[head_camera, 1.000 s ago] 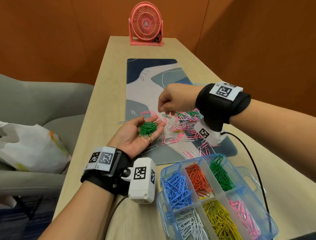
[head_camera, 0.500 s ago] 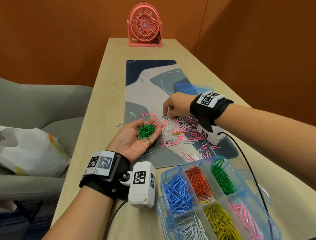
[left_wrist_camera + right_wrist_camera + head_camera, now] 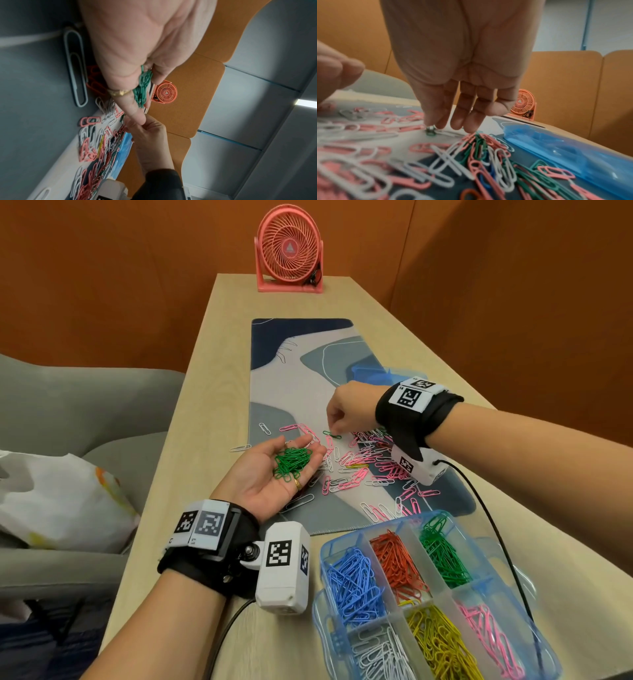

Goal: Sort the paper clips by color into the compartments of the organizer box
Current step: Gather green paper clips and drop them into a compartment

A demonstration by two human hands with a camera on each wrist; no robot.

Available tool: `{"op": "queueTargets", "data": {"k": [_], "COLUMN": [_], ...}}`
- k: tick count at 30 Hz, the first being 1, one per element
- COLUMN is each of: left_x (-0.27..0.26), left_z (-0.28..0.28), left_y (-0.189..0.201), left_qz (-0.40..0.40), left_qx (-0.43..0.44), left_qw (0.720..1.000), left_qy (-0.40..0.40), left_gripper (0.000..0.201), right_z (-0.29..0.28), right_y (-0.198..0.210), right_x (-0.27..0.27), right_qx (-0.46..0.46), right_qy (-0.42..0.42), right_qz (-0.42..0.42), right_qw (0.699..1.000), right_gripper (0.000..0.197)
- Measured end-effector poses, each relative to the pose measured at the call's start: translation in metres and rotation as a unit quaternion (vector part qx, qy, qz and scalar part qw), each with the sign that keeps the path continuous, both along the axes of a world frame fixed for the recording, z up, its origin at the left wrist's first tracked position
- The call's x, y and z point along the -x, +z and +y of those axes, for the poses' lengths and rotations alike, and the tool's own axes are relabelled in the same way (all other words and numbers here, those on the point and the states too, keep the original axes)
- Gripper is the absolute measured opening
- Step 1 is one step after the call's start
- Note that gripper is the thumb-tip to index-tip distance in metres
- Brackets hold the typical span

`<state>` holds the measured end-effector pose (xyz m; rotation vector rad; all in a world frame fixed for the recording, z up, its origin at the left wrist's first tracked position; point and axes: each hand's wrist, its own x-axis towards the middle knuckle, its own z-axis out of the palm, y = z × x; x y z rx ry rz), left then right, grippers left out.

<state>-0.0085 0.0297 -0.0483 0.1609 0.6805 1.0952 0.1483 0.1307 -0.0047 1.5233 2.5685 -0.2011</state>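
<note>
The left hand (image 3: pixel 270 474) is lying palm up over the near edge of the mat (image 3: pixel 298 364), fingers loosely cupped, cradling a pile of green clips (image 3: pixel 291 462) without squeezing them. The right hand (image 3: pixel 346 410) is reaching down at the left edge of the loose scatter (image 3: pixel 370 460), its fingertips (image 3: pixel 436 124) touching down on a single green clip (image 3: pixel 331 434) lying on the mat; whether the pinch is actually closing on it, the blur is not letting me say. The organizer box (image 3: pixel 327 546) is sitting near the table's front edge, its green compartment (image 3: pixel 442 553) already part filled. To do this well, I'd judge, the fingers should be sliding that clip free of its pink and white neighbours before lifting, so nothing tangled is riding along. The cupped palm should be keeping level and close, making each drop short, then the whole handful is going to the green compartment in one trip.
</note>
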Motion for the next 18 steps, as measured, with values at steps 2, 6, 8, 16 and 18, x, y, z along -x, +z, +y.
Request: {"op": "queueTargets", "data": {"k": [2, 6, 8, 16, 18], "left_x": [0.001, 0.002, 0.002, 0.000, 0.000], "left_z": [0.000, 0.001, 0.001, 0.002, 0.001], "left_y": [0.000, -0.002, -0.002, -0.002, -0.002], "left_qz": [-0.001, -0.005, -0.003, 0.014, 0.003], "left_qx": [0.001, 0.002, 0.002, 0.001, -0.001], "left_qw": [1.000, 1.000, 1.000, 1.000, 1.000], "left_qy": [-0.001, 0.002, 0.001, -0.016, -0.018], "left_gripper": [0.038, 0.039, 0.040, 0.042, 0.043], "right_z": [0.001, 0.003, 0.003, -0.015, -0.026], "right_y": [-0.003, -0.006, -0.006, 0.026, 0.034], "right_x": [0.002, 0.005, 0.004, 0.008, 0.015], "right_qx": [0.006, 0.029, 0.034, 0.052, 0.093], "right_qy": [-0.007, -0.013, -0.019, -0.014, 0.013], "right_qz": [-0.013, -0.023, -0.026, 0.122, 0.155], "right_qw": [1.000, 0.999, 0.999, 0.991, 0.983], "right_gripper": [0.011, 0.006, 0.003, 0.006, 0.010]}}
